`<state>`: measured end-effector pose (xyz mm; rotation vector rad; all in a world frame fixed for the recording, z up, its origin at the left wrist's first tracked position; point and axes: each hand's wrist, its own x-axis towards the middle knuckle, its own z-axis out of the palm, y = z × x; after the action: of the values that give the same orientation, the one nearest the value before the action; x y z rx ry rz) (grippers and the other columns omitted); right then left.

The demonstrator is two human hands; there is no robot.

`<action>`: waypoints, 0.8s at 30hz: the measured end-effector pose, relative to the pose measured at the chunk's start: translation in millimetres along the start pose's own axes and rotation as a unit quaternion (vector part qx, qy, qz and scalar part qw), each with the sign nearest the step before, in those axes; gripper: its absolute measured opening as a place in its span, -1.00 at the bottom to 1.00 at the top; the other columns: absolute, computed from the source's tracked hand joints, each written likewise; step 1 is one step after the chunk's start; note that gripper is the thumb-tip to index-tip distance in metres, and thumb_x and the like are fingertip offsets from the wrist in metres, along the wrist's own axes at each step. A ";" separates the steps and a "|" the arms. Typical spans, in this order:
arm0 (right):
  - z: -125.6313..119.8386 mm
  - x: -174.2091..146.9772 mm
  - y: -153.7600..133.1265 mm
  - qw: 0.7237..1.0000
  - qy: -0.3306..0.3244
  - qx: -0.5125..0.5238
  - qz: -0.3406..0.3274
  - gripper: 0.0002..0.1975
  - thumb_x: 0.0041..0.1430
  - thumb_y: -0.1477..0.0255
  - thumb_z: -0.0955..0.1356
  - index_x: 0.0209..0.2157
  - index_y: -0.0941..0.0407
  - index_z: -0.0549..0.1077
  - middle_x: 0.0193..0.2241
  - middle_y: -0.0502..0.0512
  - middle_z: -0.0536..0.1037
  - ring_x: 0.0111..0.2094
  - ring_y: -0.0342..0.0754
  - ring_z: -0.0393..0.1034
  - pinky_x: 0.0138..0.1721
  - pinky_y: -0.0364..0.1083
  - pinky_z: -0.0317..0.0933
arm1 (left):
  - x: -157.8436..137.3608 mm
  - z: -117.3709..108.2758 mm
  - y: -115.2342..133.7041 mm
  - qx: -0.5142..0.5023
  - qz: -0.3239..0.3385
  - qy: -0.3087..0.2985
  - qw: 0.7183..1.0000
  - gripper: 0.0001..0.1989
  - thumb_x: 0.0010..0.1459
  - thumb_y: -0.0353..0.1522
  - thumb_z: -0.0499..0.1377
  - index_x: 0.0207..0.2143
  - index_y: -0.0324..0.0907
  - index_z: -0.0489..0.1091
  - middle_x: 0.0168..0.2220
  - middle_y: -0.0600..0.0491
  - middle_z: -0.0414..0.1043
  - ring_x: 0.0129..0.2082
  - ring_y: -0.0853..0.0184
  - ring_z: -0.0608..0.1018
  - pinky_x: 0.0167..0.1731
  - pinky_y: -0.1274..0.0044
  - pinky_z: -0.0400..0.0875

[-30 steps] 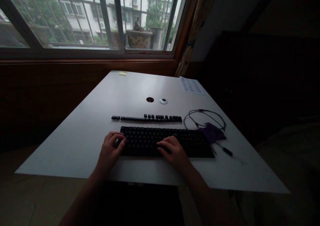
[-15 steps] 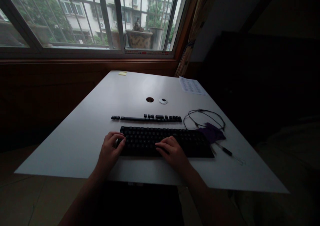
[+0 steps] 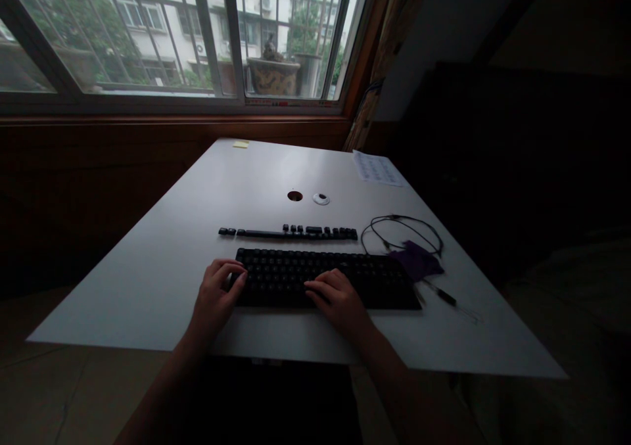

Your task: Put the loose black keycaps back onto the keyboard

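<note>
A black keyboard [image 3: 280, 271] lies flat near the front of the white table, its front strip showing no keycaps that I can make out. My left hand [image 3: 221, 287] is curled around the keyboard's left end, thumb and fingers closed on it. Over the middle of the lower keys, my right hand [image 3: 335, 294] has its fingers pressed together; whatever is between the fingertips is too dark to tell. Behind the keyboard, loose black keycaps [image 3: 315, 229] lie in rows, along with a long space bar [image 3: 263, 234].
On the right are a coiled black cable [image 3: 404, 218], a purple cloth [image 3: 418, 261] and a thin tool with a black handle and wire end [image 3: 446, 296]. A cable hole [image 3: 294, 196], its round white cover [image 3: 321, 199] and a printed sheet [image 3: 377, 167] are farther back.
The view shifts very slightly. Both hands keep nearly the same place on the keyboard, and nothing else has visibly moved.
</note>
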<state>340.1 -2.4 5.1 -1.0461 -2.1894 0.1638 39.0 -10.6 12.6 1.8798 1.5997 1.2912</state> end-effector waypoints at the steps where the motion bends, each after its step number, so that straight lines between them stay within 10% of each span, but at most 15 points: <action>1: 0.2 -0.4 -0.1 1.000 0.001 -0.006 -0.001 -0.86 0.33 0.43 0.39 -0.11 0.05 0.58 -0.28 0.10 0.56 -0.23 0.00 0.40 -0.11 0.06 0.33 | 0.1 0.2 -0.6 0.000 0.002 0.000 1.000 -0.87 0.29 -0.26 0.18 -0.29 -0.10 0.46 -0.11 -0.01 0.43 -0.05 0.17 0.50 0.01 0.29 0.40; 24: -16.9 -10.6 -13.6 0.996 -0.032 -0.073 -0.048 -0.59 0.21 0.41 0.46 0.10 -0.02 0.51 0.00 0.18 0.55 0.16 0.21 0.29 0.12 0.27 0.36 | 0.2 0.0 0.3 0.015 -0.005 -0.004 1.000 -0.88 0.28 -0.26 0.17 -0.29 -0.09 0.46 -0.12 -0.03 0.44 -0.05 0.14 0.49 0.01 0.24 0.39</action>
<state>346.7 -22.2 17.3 -1.0238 -2.3343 -0.0070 39.2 -10.6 12.9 1.8895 1.6303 1.2617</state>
